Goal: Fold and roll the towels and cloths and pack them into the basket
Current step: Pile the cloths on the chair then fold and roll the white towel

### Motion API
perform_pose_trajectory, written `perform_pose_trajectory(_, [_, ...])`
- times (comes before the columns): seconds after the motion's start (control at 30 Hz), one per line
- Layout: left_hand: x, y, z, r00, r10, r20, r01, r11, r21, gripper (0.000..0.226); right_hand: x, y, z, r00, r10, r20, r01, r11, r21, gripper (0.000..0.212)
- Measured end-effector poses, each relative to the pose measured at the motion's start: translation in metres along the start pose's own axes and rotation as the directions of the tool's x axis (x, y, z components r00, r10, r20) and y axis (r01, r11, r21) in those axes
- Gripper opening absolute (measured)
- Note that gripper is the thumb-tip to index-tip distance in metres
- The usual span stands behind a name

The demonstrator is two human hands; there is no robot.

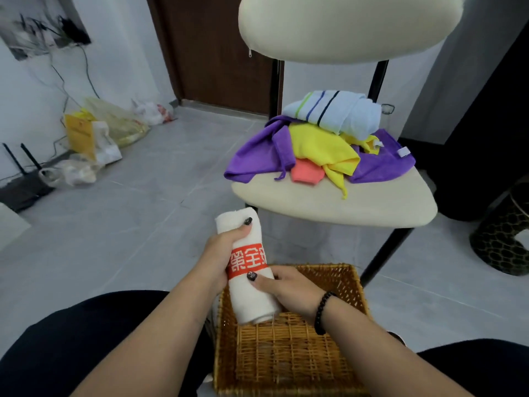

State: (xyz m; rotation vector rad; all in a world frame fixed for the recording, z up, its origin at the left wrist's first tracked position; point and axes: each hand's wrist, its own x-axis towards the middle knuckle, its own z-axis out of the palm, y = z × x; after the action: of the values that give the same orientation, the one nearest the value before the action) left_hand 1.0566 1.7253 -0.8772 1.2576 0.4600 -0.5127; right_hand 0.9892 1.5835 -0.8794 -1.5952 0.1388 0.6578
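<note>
A rolled white towel [252, 299] with a red printed band is tilted over the left side of the wicker basket [289, 356], its lower end inside the basket. My left hand [226, 250] grips the roll's upper part. My right hand [289, 287] holds its lower part, thumb just below the red band. On the cream chair seat [337, 204] lies a heap of cloths: a light blue striped towel [340, 113] on top, a yellow cloth [320, 147], a purple cloth [257, 156] and a coral cloth [307, 173].
The chair's backrest [343, 27] hangs over the seat. Plastic bags [97, 138] and a black router [23, 187] lie on the grey floor at left. A dark patterned bin [503, 242] stands at right. My legs flank the basket.
</note>
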Motion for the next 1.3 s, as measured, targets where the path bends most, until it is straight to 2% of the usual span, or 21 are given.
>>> perform_pose_trajectory(0.17, [0.024, -0.014, 0.005, 0.997, -0.071, 0.034, 0.07, 0.997, 0.044, 0.056, 0.012, 0.022, -0.001, 0.993, 0.114, -0.016, -0.107, 0.969, 0.222, 0.034])
perform_pose_trajectory(0.3, [0.051, -0.035, -0.005, 0.989, -0.136, 0.064, 0.134, 0.991, 0.029, 0.062, 0.032, 0.051, 0.0, 0.977, 0.211, 0.009, -0.204, 0.932, 0.299, 0.035])
perform_pose_trajectory(0.47, [0.077, -0.065, -0.017, 0.986, -0.145, -0.078, 0.15, 0.987, 0.053, 0.045, 0.057, 0.09, 0.006, 0.958, 0.284, 0.033, -0.28, 0.905, 0.32, 0.034])
perform_pose_trajectory(0.57, [0.092, -0.081, -0.023, 0.985, -0.119, -0.123, 0.129, 0.988, 0.081, 0.046, 0.072, 0.113, 0.007, 0.954, 0.3, 0.028, -0.289, 0.884, 0.367, 0.033])
perform_pose_trajectory(0.63, [0.103, -0.091, -0.026, 0.985, -0.049, -0.166, 0.084, 0.974, 0.211, 0.047, 0.082, 0.127, 0.006, 0.948, 0.319, 0.001, -0.296, 0.878, 0.376, 0.026])
perform_pose_trajectory(0.7, [0.117, -0.101, -0.032, 0.969, 0.096, -0.229, 0.004, 0.915, 0.402, 0.04, 0.092, 0.141, 0.006, 0.937, 0.348, -0.027, -0.313, 0.873, 0.374, 0.026])
perform_pose_trajectory(0.8, [0.134, -0.112, -0.048, 0.896, 0.285, -0.341, -0.045, 0.822, 0.568, 0.028, 0.107, 0.168, 0.007, 0.909, 0.402, -0.111, -0.343, 0.872, 0.349, 0.029])
perform_pose_trajectory(0.87, [0.145, -0.122, -0.061, 0.877, 0.29, -0.384, 0.035, 0.757, 0.652, 0.037, 0.12, 0.19, 0.01, 0.879, 0.448, -0.164, -0.372, 0.859, 0.352, 0.023])
perform_pose_trajectory(0.97, [0.149, -0.137, -0.073, 0.895, 0.235, -0.38, 0.083, 0.75, 0.656, 0.051, 0.133, 0.21, 0.015, 0.844, 0.495, -0.206, -0.406, 0.842, 0.356, 0.018])
perform_pose_trajectory(1.1, [0.15, -0.158, -0.083, 0.944, 0.138, -0.298, 0.111, 0.721, 0.684, 0.042, 0.152, 0.219, 0.026, 0.825, 0.513, -0.237, -0.429, 0.842, 0.328, 0.003])
perform_pose_trajectory(1.2, [0.154, -0.172, -0.09, 0.941, 0.136, -0.309, 0.14, 0.676, 0.724, 0.046, 0.167, 0.223, 0.033, 0.84, 0.486, -0.242, -0.409, 0.859, 0.307, 0.005])
perform_pose_trajectory(1.3, [0.157, -0.177, -0.091, 0.92, 0.164, -0.356, 0.159, 0.674, 0.721, 0.03, 0.18, 0.229, 0.043, 0.859, 0.453, -0.239, -0.416, 0.889, 0.191, 0.015])
